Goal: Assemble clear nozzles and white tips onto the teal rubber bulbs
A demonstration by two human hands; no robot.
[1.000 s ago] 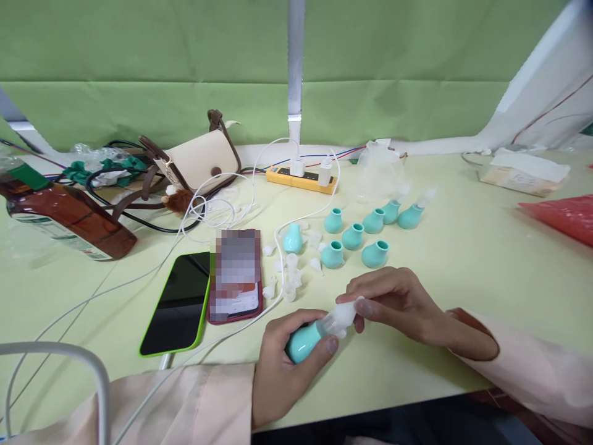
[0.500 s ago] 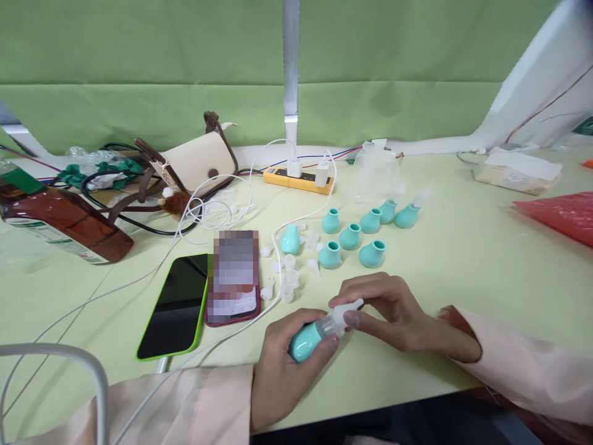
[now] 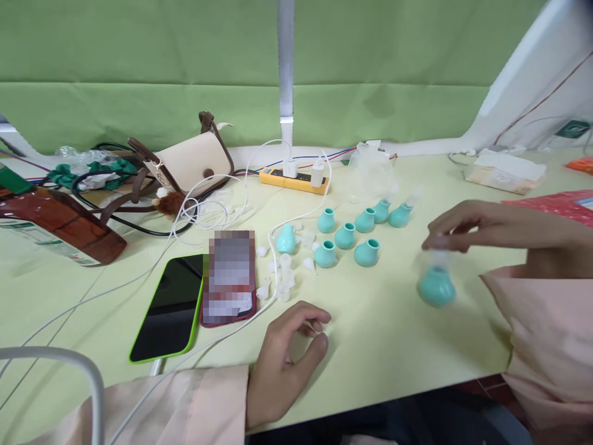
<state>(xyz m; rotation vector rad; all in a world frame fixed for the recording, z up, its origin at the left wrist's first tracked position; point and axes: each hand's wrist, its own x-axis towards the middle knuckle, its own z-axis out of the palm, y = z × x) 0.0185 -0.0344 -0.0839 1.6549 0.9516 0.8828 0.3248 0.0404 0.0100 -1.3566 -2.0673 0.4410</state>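
A teal bulb (image 3: pixel 437 288) is gripped by the right hand (image 3: pixel 491 230), well to the right of the red-cased phone (image 3: pixel 230 278). Its clear upper piece (image 3: pixel 439 256) is pinched from above between thumb and fingers, and the bulb is hung upright, round body down. The outline is blurred, so whether the table (image 3: pixel 389 334) is touched by its base cannot be told.

The left hand (image 3: pixel 288 364) is placed on the near side of the phone, a little to its right. Its fingers are loosely curled and a gap is left between thumb and fingertips — the palm is unfilled.

Just to the right of the phone, small clear plastic pieces (image 3: pixel 284 281) are scattered, with a white cable (image 3: pixel 273 238) laid among them. Beside these, also to the right of the phone, a glossy teal bulb (image 3: pixel 286 240) is set. Farther to the phone's right, seven matte teal bulbs (image 3: pixel 345 237) are grouped; clear tips are borne by some at the group's right end.

A green-cased phone (image 3: pixel 170 306) is laid close on the left of the red-cased one. Beyond it, to the right, a yellow power strip (image 3: pixel 273 178) is seen; beyond it, to the left, a cream handbag (image 3: pixel 192 164).
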